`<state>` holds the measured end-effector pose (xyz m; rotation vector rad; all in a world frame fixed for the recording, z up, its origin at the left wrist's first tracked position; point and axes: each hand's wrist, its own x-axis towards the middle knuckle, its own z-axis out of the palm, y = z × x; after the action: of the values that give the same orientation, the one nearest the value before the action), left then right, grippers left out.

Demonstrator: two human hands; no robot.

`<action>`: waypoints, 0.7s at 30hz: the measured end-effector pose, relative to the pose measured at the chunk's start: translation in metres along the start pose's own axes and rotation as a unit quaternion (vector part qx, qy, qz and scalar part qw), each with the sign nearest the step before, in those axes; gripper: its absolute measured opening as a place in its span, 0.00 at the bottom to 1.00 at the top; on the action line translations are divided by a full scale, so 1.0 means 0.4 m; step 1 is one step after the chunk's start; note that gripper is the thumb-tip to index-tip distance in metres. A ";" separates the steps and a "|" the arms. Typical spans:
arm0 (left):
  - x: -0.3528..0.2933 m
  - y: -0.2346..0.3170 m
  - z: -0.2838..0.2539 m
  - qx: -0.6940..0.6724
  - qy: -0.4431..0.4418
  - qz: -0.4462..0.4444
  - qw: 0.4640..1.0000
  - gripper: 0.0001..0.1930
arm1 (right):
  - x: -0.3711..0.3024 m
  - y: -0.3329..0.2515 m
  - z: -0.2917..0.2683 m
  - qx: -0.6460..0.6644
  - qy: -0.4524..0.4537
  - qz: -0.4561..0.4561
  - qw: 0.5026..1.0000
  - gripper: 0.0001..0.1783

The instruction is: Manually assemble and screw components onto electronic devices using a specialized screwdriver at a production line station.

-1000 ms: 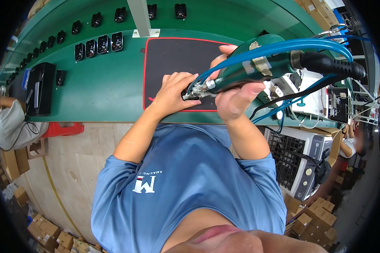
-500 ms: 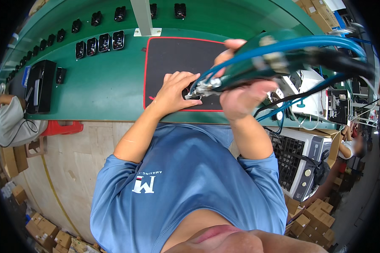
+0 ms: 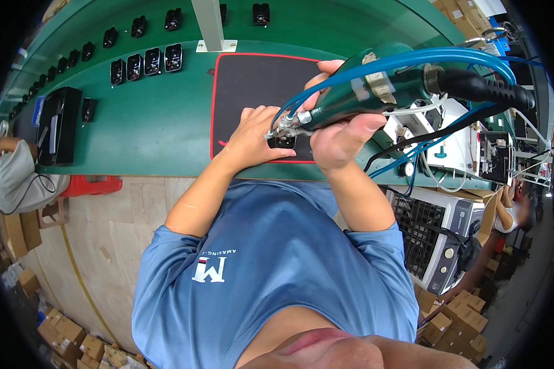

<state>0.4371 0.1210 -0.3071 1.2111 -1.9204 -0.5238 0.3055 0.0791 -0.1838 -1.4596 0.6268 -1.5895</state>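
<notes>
My right hand [image 3: 338,142] grips a dark green power screwdriver [image 3: 351,98], its body lying slanted across the palm. Blue air hoses and a thick black cable run from it toward the right. The metal nose of the driver points left and down, over a small black housing [image 3: 283,142] on the black mat [image 3: 252,80] with a red border. My left hand [image 3: 250,136] lies at the left side of that housing, fingers and thumb curved around it. Whether the bit touches the housing, I cannot tell.
Several black housings with open tops [image 3: 152,62] stand in a row on the green bench [image 3: 166,111], more on the back ledge. A grey post [image 3: 208,27] rises behind the mat. White equipment [image 3: 458,132] stands at right. At far left sits another person [image 3: 18,175].
My right hand and the screwdriver have shifted a little to the left. More of the black housing now shows below the driver's nose. My left hand has stayed nearly still.
</notes>
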 end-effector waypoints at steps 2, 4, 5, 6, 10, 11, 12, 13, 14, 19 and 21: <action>-0.002 -0.006 0.002 -0.007 -0.003 0.000 1.000 0.38 | -0.004 -0.002 -0.003 -0.002 -0.024 0.019 1.000 0.54; 0.000 -0.008 0.004 -0.006 -0.002 0.003 1.000 0.38 | -0.003 0.004 0.002 -0.004 -0.010 0.013 1.000 0.55; 0.001 -0.008 0.005 -0.005 0.000 0.007 1.000 0.38 | -0.003 0.006 0.004 -0.008 0.005 0.006 1.000 0.55; 0.001 -0.008 0.006 -0.005 0.000 0.006 1.000 0.38 | -0.004 0.006 0.005 -0.007 0.005 0.006 1.000 0.55; 0.000 -0.005 0.004 -0.016 0.006 -0.002 1.000 0.38 | -0.012 0.000 0.007 -0.003 -0.002 0.039 0.999 0.55; -0.001 -0.003 0.001 -0.021 0.003 -0.006 1.000 0.37 | -0.014 -0.001 0.008 -0.002 -0.009 0.052 0.999 0.55; 0.001 0.001 -0.002 -0.022 0.002 -0.006 1.000 0.37 | -0.017 0.006 0.005 -0.003 -0.008 0.053 0.999 0.55; 0.002 0.005 -0.007 -0.027 -0.003 -0.014 1.000 0.37 | -0.021 0.019 0.002 0.015 -0.012 0.054 0.998 0.55; 0.003 0.009 -0.012 -0.033 -0.008 -0.022 0.999 0.36 | -0.025 0.027 0.000 0.033 -0.017 0.055 0.998 0.55; 0.003 0.015 -0.019 -0.020 -0.011 -0.028 0.999 0.36 | -0.015 0.027 -0.002 0.037 -0.030 0.085 0.995 0.56; -0.001 -0.002 -0.012 0.015 -0.023 -0.026 0.999 0.39 | 0.009 -0.007 0.008 0.041 -0.016 0.084 0.996 0.56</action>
<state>0.4415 0.1213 -0.3050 1.2802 -1.9464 -0.5571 0.3081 0.0779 -0.1788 -1.3336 0.6401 -1.4427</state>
